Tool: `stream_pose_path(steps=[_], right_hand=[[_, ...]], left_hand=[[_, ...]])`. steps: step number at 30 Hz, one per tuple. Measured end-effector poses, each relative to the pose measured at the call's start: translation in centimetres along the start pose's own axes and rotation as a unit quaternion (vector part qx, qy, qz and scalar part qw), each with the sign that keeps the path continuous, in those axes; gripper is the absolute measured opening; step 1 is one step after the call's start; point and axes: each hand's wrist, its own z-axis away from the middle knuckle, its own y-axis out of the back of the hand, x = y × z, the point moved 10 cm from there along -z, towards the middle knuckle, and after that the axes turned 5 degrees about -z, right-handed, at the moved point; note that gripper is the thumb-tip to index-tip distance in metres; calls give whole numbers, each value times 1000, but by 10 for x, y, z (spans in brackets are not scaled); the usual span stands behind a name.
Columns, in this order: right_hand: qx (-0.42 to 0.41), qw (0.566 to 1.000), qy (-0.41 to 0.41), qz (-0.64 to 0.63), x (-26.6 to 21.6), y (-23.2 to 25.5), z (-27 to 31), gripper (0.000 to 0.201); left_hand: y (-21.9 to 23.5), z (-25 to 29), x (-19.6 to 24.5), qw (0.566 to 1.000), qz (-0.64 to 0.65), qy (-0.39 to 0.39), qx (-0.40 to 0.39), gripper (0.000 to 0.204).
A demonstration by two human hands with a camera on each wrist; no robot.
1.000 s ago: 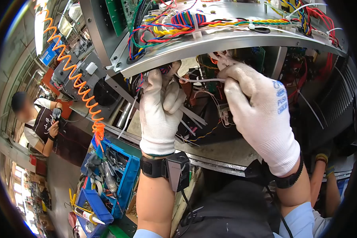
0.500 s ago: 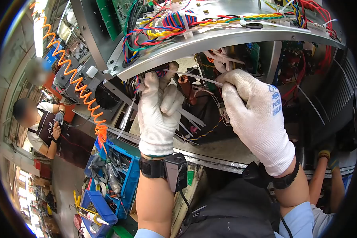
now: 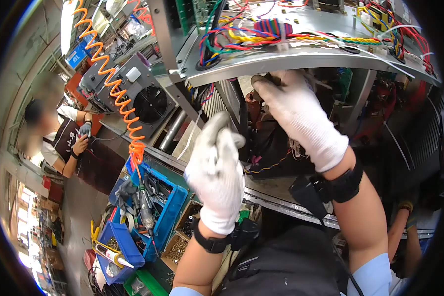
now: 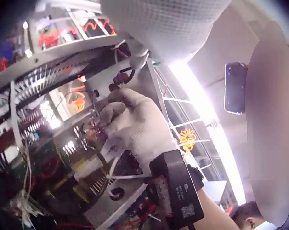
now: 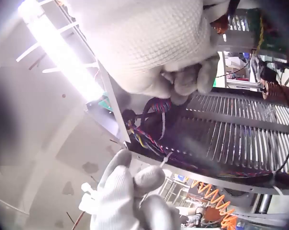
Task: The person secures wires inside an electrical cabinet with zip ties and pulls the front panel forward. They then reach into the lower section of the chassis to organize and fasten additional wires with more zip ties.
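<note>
My gloved left hand [image 3: 216, 180] hovers in front of the metal cabinet, fingers curled. In the right wrist view, white cable ties [image 5: 88, 197] stick out beside its palm, gripped within it. Under the metal shelf [image 3: 311, 61] reaches my gloved right hand [image 3: 301, 116], its fingertips partly hidden by the shelf in the head view. The right wrist view shows its fingers bent close above a wire bundle [image 5: 161, 104], from which a white tie tail [image 5: 163, 127] hangs. I cannot tell whether the right fingers pinch anything.
Bundled coloured wires [image 3: 274, 29] run along the shelf top. A blue bin [image 3: 165, 197] of tools stands lower left, beside small boxes of hardware [image 3: 175, 249]. An orange coiled hose [image 3: 118, 93] hangs at left, near another person [image 3: 64, 138].
My left hand has drawn down and away from the wire bundle under the shelf. The right hand, earlier pulling a white tie tail taut, has moved up beneath the shelf. The head view has shifted.
</note>
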Motion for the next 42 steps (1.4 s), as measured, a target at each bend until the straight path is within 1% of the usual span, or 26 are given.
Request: stream_pose_path(steps=[1, 2, 3, 5, 6, 7, 9, 11, 13, 14, 16, 17, 19, 20, 21, 23, 25, 27, 29, 31, 32, 33, 34, 35, 40, 42], right_hand=[[-7, 1000, 6, 0, -4, -3, -3, 29], [-67, 997, -2, -39, -6, -10, -5, 25], [-141, 957, -141, -208, 11, -27, -1, 23], [-204, 940, -154, -228, 4, -39, -5, 13], [-252, 896, -141, -338, 17, -55, -11, 16], [-281, 877, -143, -362, 1, -57, -11, 23], [-321, 900, -110, -273, 0, -55, -13, 23], [-327, 902, -77, -270, -8, -48, -8, 21], [-332, 904, -46, -267, -19, -44, -1, 20], [-314, 912, -81, -253, -15, -41, 1, 19], [-252, 921, -168, -245, -11, -33, 6, 19], [-252, 921, -169, -246, -13, -35, 7, 19], [-216, 948, -152, -175, -12, -31, 4, 22], [-232, 921, -175, -258, -8, -39, 8, 21], [-233, 921, -176, -257, 0, -46, 10, 21], [-229, 834, -138, -483, -3, -61, 11, 17], [-230, 804, -174, -519, 13, -82, 11, 8], [-73, 929, 62, -356, 7, -64, 1, 16], [-90, 912, 23, -400, 8, -69, 4, 17], [-119, 868, -47, -481, 7, -72, 9, 19], [-133, 842, -80, -517, 5, -73, 12, 21], [-145, 813, -113, -552, 3, -74, 15, 23], [-154, 782, -145, -586, 2, -76, 17, 25], [-147, 785, -144, -584, 1, -72, 16, 25], [-143, 775, -167, -592, -2, -75, 20, 28], [-116, 773, -211, -588, 3, -77, 19, 27]], left_hand=[[9, 5, 21, 989, -86, -113, 38, 31], [12, 3, 31, 986, -90, -138, 29, 33], [14, -3, 31, 977, -155, -144, 23, 39], [11, -17, 31, 952, -277, -134, 6, 46], [8, -20, 28, 942, -313, -122, -14, 52], [5, -18, 32, 924, -360, -129, -12, 54], [0, -19, 30, 927, -366, -65, -45, 50], [-1, -22, 12, 938, -340, -22, -59, 49], [-1, -27, 27, 962, -241, -126, -3, 46], [0, -31, 24, 984, -164, -63, -3, 44], [1, -33, 23, 993, -118, -17, -20, 42], [-1, -34, 16, 996, -72, 27, -38, 40], [3, -36, 13, 999, -27, 37, -5, 35], [4, -38, 13, 998, -35, 58, -12, 34], [4, -38, 12, 996, -43, 79, -19, 33], [4, -40, 11, 995, -32, 88, -23, 32], [5, -40, 7, 995, -23, 98, -26, 31], [5, -37, 0, 993, -1, 115, -39, 29], [5, -37, 0, 994, 30, 92, -42, 29], [5, -35, 9, 995, 10, 74, -59, 31], [7, -33, 19, 993, -78, 51, -67, 33], [11, -33, 17, 994, -74, 51, -68, 33], [15, -34, 23, 983, -171, -2, -61, 34], [16, -34, 32, 961, -266, -56, -56, 34], [8, -35, 25, 934, -338, 18, -113, 37], [7, -37, 29, 927, -358, -6, -108, 36]])
